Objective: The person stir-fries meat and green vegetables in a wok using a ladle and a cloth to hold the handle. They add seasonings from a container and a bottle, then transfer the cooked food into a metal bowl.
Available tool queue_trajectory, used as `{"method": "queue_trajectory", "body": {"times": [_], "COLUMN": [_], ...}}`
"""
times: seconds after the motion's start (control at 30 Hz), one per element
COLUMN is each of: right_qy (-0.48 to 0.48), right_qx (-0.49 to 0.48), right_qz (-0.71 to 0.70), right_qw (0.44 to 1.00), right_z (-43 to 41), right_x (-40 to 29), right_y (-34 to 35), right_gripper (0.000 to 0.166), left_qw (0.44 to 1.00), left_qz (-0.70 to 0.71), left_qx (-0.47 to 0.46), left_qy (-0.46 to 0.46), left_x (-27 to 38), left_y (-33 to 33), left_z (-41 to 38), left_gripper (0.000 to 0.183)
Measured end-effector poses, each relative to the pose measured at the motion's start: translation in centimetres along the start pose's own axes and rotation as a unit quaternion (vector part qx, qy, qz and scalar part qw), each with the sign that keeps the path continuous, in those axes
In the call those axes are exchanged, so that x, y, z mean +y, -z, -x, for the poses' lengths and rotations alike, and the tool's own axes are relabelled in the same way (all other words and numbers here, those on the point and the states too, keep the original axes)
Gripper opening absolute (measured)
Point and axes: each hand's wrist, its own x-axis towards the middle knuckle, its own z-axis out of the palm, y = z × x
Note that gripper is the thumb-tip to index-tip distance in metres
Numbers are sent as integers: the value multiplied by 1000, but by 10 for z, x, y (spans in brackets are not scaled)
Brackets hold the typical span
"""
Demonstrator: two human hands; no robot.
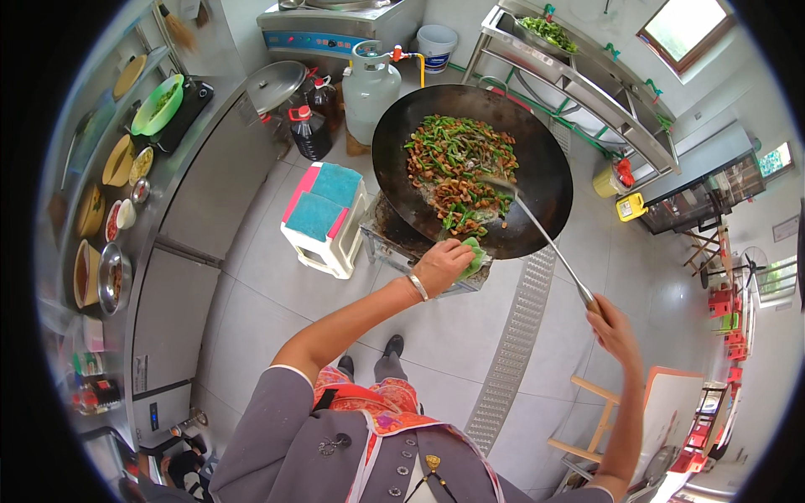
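A large dark wok rests tilted on a low metal stove. In it lies a stir-fry of green pepper pieces and browned meat. My left hand grips the wok's near rim through a folded green cloth. My right hand is closed around the wooden handle of a long metal wok ladle. The ladle's head touches the food at the right of the pile. Part of the rim is hidden by the cloth and my fingers.
Left of the wok stand a white plastic stool with teal cloths and a gas cylinder. Bowls of ingredients line a steel counter. A steel sink is at the back right. A perforated drain cover crosses the floor.
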Motion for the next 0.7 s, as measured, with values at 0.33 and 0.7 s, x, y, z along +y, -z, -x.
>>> {"method": "queue_trajectory", "body": {"times": [0.33,0.7], "right_qy": [115,165], "right_qx": [-33,192], "right_qz": [257,284], "right_qw": [959,925], "right_z": [-50,-231], "right_x": [-4,-7], "right_y": [-36,-141], "right_gripper": [20,22], "left_qw": [996,991], "left_qz": [-64,-68], "left_qx": [-66,-104], "left_qy": [3,42], "left_x": [4,7], "left_y": [-27,-30], "left_z": [-10,-4], "left_gripper": [23,18]}}
